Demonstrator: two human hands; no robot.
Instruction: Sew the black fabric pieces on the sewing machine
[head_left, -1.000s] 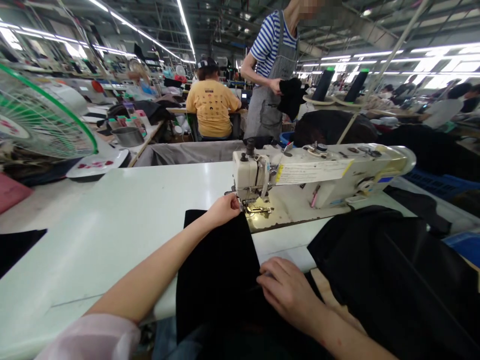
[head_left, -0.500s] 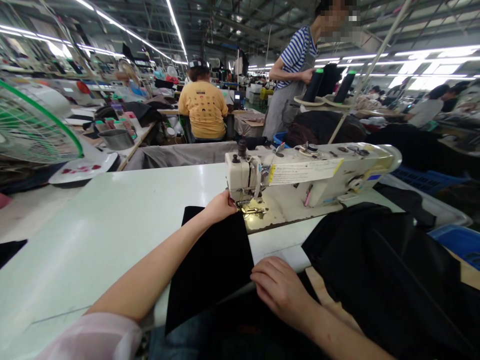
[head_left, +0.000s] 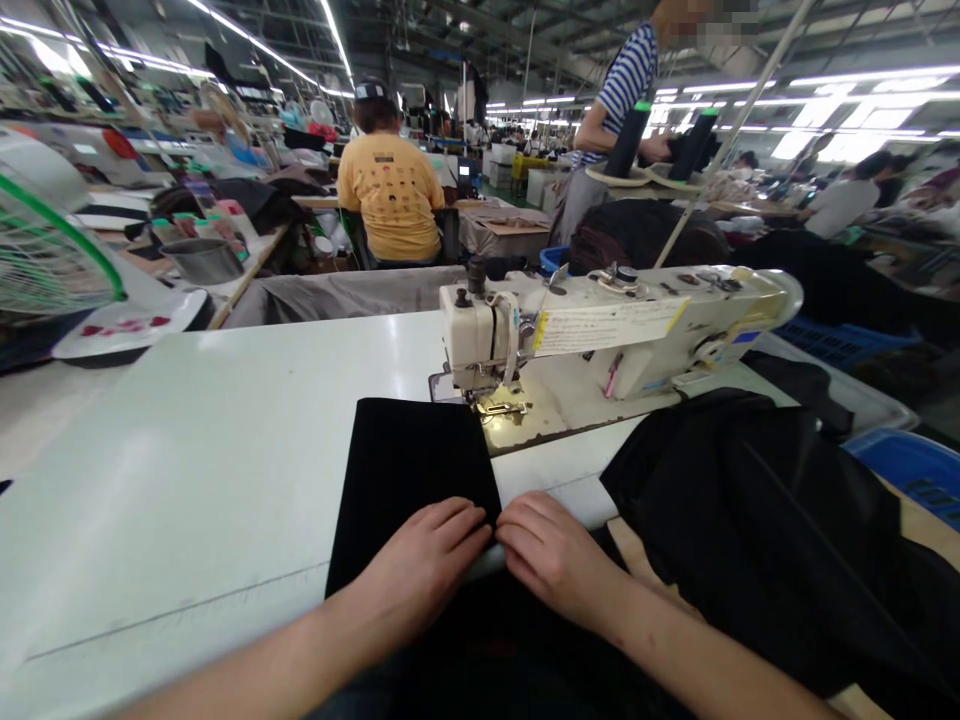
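Observation:
A black fabric piece (head_left: pixel 412 460) lies on the pale table, its far right corner by the needle area of the sewing machine (head_left: pixel 480 345). My left hand (head_left: pixel 431 550) rests on the near part of the fabric, fingers bent and pressed together at its right edge. Just to the right, my right hand (head_left: pixel 555 550) is closed at the same edge, fingertips almost meeting those of the left. Both hands seem to pinch the fabric edge; the thumbs are hidden. A lamp lights the machine's metal plate (head_left: pixel 517 410).
A heap of black fabric (head_left: pixel 750 520) lies to the right, near a blue basket (head_left: pixel 907 470). Thread cones (head_left: pixel 628 140) stand behind the machine. A fan (head_left: pixel 52 240) is at the left. A person in a yellow shirt (head_left: pixel 391 190) sits ahead; another in stripes (head_left: pixel 626 85) stands behind the cones.
My left hand has left the needle area and come back toward me, beside my right hand at the fabric's right edge. My right hand has barely moved. The standing person has shifted right.

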